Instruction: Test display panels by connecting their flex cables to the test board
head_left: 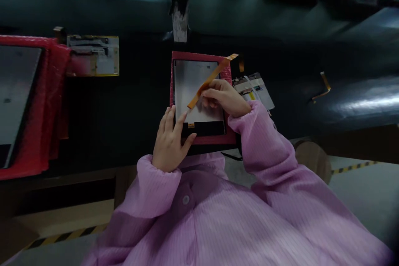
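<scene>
In front of me a display panel [190, 79] with a silvery back and a black lower band lies on a pink foam sheet [202, 55]. My right hand [222, 96] pinches an orange flex cable [211, 77] slantwise over the panel, its lower end close to a small connector tab [191, 125] on the black band. My left hand [171, 135] lies with fingers spread on the panel's lower left edge, the index fingertip near the cable's lower end. Whether the cable touches the panel I cannot tell.
At left, a stack of pink foam sheets [37, 133] bears another panel [18, 87]. Behind it lies a flat electronic assembly [106, 60]. A second assembly [258, 87] sits by my right wrist, and a loose flex cable [326, 83] lies farther right on the dark table [124, 104].
</scene>
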`<state>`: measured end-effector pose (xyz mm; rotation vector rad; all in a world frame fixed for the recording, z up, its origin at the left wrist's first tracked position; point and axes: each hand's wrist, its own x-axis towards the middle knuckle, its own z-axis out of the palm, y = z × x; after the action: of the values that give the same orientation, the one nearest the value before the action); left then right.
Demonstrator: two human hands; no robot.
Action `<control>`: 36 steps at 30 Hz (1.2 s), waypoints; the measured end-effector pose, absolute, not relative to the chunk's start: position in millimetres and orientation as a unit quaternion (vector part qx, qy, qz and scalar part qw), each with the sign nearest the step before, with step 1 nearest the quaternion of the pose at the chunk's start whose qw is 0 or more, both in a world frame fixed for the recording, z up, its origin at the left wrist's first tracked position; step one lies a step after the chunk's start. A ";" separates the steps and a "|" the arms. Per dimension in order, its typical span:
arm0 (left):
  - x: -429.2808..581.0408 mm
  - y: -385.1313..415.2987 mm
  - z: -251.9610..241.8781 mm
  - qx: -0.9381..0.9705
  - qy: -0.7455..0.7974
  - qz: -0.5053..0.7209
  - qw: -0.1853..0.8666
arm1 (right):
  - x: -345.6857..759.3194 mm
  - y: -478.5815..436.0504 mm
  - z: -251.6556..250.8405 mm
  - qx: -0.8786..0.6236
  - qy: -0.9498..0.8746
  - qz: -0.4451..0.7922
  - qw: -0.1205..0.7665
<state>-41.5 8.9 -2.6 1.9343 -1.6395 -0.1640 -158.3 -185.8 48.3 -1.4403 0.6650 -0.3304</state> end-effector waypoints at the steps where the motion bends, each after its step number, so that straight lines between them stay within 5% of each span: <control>1: -41.4 9.4 -2.1 0.725 -0.615 -0.071 0.302 | -159.5 -184.5 47.0 -0.644 0.289 -0.152 0.692; 20: -45.8 -13.4 26.2 0.722 -0.459 -0.149 0.496 | -173.1 -173.6 45.1 -0.590 0.183 -0.045 0.785; 26: -48.5 -25.3 27.0 0.695 -0.372 -0.261 0.556 | -172.3 -172.9 40.9 -0.537 0.134 -0.073 0.830; 32: -50.1 -36.9 21.2 0.612 -0.265 -0.382 0.640 | -166.7 -175.0 38.5 -0.592 0.104 -0.107 0.792; 36: -48.6 -32.2 20.9 0.663 -0.301 -0.337 0.597 | -162.8 -174.6 35.9 -0.627 0.125 -0.146 0.755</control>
<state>-48.6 -32.2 20.9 1.5384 -0.6978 -0.7812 -162.8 -174.6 35.9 -1.3679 0.2723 -0.3178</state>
